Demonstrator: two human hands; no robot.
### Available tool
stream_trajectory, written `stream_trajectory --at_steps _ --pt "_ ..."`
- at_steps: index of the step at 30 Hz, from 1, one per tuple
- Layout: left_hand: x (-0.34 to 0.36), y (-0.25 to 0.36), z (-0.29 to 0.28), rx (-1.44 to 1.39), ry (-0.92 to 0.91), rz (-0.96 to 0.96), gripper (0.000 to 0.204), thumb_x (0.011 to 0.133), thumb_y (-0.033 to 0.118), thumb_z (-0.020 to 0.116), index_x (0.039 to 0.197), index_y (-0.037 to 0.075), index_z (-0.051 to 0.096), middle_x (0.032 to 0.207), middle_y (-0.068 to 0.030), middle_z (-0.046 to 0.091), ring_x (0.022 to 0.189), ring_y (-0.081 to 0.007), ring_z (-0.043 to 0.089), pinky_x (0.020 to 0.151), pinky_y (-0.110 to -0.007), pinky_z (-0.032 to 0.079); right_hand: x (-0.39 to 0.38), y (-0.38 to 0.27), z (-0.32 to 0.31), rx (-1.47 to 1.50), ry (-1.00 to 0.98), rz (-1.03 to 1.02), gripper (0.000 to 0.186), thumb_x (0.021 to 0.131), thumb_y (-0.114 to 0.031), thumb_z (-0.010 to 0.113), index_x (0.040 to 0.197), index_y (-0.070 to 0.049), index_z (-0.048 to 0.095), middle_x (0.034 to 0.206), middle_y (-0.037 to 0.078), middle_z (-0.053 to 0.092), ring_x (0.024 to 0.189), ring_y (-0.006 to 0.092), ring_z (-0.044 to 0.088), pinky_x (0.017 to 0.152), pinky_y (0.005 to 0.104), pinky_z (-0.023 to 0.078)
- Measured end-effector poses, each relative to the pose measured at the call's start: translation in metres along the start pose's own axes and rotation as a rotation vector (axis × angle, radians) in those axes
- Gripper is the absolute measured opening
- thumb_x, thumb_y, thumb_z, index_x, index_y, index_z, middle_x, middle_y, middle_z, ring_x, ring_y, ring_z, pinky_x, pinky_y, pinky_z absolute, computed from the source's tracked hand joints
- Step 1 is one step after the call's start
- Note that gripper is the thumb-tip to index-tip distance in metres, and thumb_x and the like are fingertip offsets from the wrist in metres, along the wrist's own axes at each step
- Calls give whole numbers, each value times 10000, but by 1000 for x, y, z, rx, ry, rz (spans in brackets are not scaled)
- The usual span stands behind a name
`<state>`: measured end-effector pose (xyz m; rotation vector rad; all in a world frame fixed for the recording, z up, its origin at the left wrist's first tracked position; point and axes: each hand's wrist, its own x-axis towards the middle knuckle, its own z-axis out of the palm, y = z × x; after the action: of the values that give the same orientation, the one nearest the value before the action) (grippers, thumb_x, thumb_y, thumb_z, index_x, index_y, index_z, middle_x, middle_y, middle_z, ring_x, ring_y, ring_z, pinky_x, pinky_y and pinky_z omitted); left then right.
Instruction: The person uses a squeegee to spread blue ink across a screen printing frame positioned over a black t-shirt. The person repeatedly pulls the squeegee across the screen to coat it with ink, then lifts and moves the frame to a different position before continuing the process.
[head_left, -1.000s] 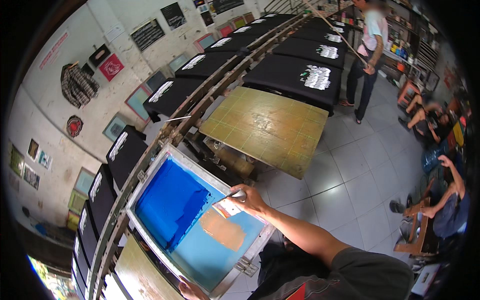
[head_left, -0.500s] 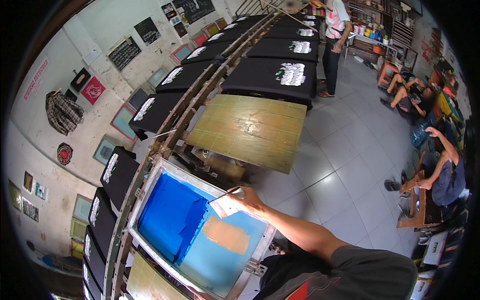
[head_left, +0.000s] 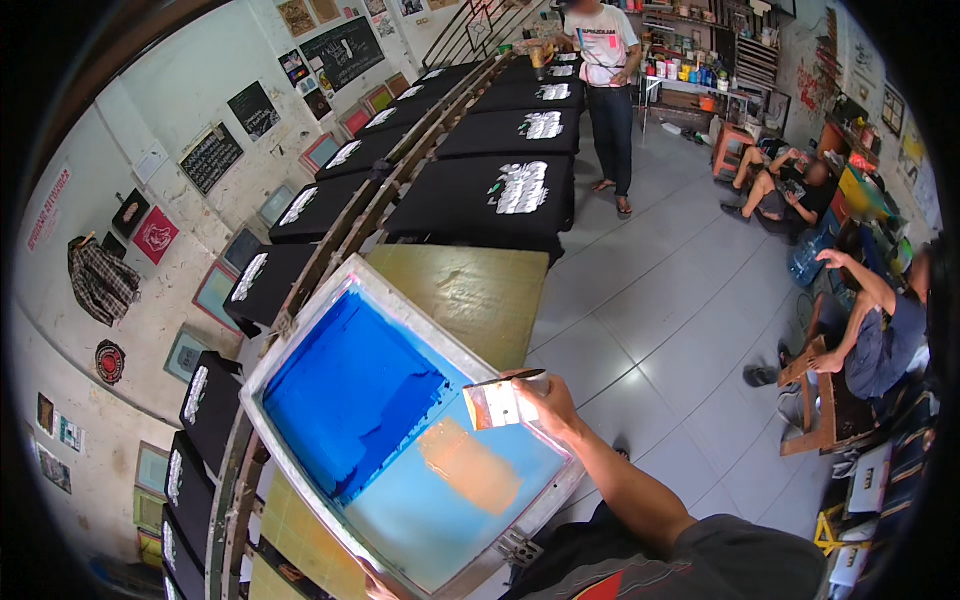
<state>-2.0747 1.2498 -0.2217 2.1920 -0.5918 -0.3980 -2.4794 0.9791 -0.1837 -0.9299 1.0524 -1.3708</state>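
A screen-printing frame [head_left: 573,483] with pale wooden sides is tilted up in front of me. Bright blue covers the far left half of its mesh, and a peach-orange ink patch [head_left: 470,463] lies on the lighter blue part. My right hand [head_left: 548,402] is closed round a small squeegee [head_left: 494,403], its pale face smeared with orange, just above the right side of the mesh. At the lower edge, my left hand [head_left: 378,580] grips the frame's near left side; most of its fingers are hidden. A metal hinge clamp [head_left: 518,549] is fixed to the near right corner.
Beyond the frame is a bare yellowish printing board [head_left: 465,290]. Black shirts [head_left: 475,195] with white prints lie on boards along a rail [head_left: 350,225]. A co-worker [head_left: 607,90] stands at the far end; two people sit on the right, one on a wooden stool [head_left: 820,400].
The screen frame has risen and tilted, now covering part of the yellowish board. My right hand has moved right with the squeegee. The view has shifted, showing more of the standing co-worker.
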Motion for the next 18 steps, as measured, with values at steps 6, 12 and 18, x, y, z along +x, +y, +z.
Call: stream_trajectory --at_steps 6,12,18 --pt "-64 142 136 -302 -124 -11 720 1017 622 538 969 -72 723 748 -97 644 643 -188 600 578 -354 495 42 -43 -173 -105 269 -3 460 915 -416 799 1041 23 740 937 75 741 850 135 673 747 298 534" --pt "-117 211 257 -462 -249 33 679 1021 602 561 750 -15 642 635 -22 519 595 -140 444 542 -347 370 65 -114 -290 -12 448 -38 355 944 -348 767 945 4 720 890 51 715 770 116 641 684 289 514" --pt "-156 275 352 -346 -424 40 666 1031 581 566 617 87 398 591 39 367 596 -107 314 537 -353 247 92 -153 -395 20 535 -81 350 982 -363 700 933 -16 713 858 37 705 716 116 633 656 285 512"
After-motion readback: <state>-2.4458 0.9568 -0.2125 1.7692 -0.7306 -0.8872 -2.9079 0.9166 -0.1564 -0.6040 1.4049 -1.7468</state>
